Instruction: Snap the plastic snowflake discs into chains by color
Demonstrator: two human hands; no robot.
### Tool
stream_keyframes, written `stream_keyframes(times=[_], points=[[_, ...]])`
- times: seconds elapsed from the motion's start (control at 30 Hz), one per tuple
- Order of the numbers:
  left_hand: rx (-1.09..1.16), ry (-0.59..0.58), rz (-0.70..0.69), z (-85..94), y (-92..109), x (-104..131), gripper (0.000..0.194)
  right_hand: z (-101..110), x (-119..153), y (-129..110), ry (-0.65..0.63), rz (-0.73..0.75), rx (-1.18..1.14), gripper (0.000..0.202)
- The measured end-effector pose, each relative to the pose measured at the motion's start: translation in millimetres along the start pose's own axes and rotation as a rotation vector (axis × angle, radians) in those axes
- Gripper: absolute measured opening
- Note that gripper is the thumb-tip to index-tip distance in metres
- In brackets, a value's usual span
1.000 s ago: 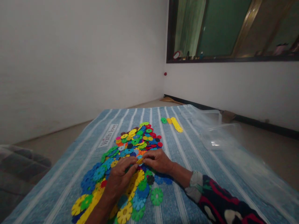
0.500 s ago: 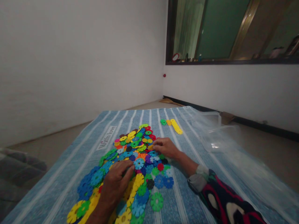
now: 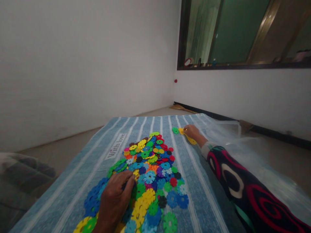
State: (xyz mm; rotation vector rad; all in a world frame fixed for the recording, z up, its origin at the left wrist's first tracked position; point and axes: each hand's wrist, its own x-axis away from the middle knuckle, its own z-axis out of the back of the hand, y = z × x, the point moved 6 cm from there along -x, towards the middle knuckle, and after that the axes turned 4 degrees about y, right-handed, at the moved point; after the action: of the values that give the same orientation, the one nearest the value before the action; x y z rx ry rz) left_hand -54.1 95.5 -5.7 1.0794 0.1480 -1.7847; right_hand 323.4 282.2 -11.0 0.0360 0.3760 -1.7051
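A big heap of flower-shaped plastic discs (image 3: 148,176) in many colours spreads over the cloth. My left hand (image 3: 118,191) rests on the near left part of this heap, fingers curled with the thumb alongside; what lies under the fingers is hidden. Beyond the heap, my right hand (image 3: 193,131) is closed in a pinch over a short row of yellow discs (image 3: 191,141). A small yellow disc (image 3: 185,129) shows at its fingertips. Just left of them lie an orange-yellow disc (image 3: 181,130) and a green disc (image 3: 175,130).
A blue cloth with white stripes (image 3: 80,171) covers the table and bears a "With love" label (image 3: 116,146). Clear plastic containers (image 3: 233,127) stand along the right edge. A grey, blurred shape (image 3: 24,181) is at the left. White walls meet behind the table.
My right hand has moved from the heap away to the far right, over the yellow row. My left hand stays on the heap, while the view has shifted slightly.
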Motion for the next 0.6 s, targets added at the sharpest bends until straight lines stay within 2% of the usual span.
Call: stream_keyframes(times=[0.3,0.6], points=[[-0.012,-0.015,-0.002,-1.6,0.7,2.8,0.030,-15.7,-12.3,-0.9,-0.075,-0.008,0.108,0.030],[-0.032,-0.029,-0.006,-3.7,-2.8,5.5,0.031,-16.0,-10.5,-3.1,-0.067,0.006,0.128,0.030]])
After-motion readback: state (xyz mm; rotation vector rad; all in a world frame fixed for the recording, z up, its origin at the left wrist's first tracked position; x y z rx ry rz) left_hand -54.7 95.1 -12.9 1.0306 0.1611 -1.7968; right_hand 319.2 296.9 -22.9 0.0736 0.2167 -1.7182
